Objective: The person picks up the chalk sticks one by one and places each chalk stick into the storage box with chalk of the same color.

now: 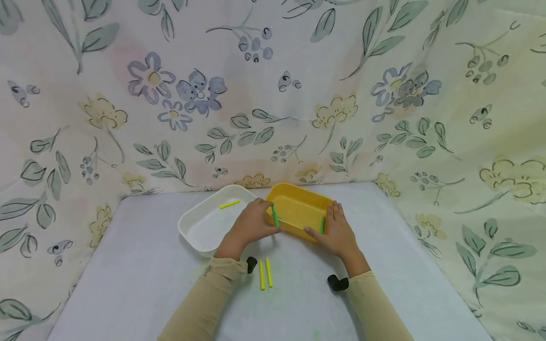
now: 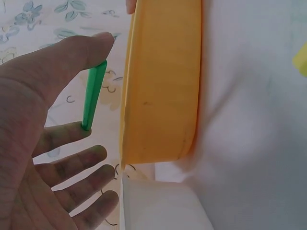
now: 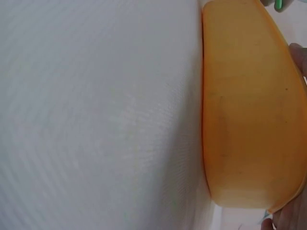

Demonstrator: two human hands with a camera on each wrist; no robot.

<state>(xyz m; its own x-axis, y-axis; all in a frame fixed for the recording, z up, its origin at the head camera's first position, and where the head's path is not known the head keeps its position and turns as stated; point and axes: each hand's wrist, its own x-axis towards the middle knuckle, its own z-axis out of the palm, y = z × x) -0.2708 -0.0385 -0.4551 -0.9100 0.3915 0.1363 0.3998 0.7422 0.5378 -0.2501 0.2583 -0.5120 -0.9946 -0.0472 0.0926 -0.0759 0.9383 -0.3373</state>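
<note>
My left hand pinches a green stick between thumb and index finger, the other fingers spread apart. It holds the stick upright at the near left end of a yellow tray. My right hand rests on the near right corner of that tray, fingers straight along the right rim and thumb across the near rim. Between that thumb and the fingers, another green stick shows inside the tray. In the right wrist view the tray's outer wall hides most of the hand.
Left of the yellow tray, close against it, stands a white tray with a yellow stick in it. Two yellow sticks lie side by side on the white table between the forearms. A floral cloth hangs behind.
</note>
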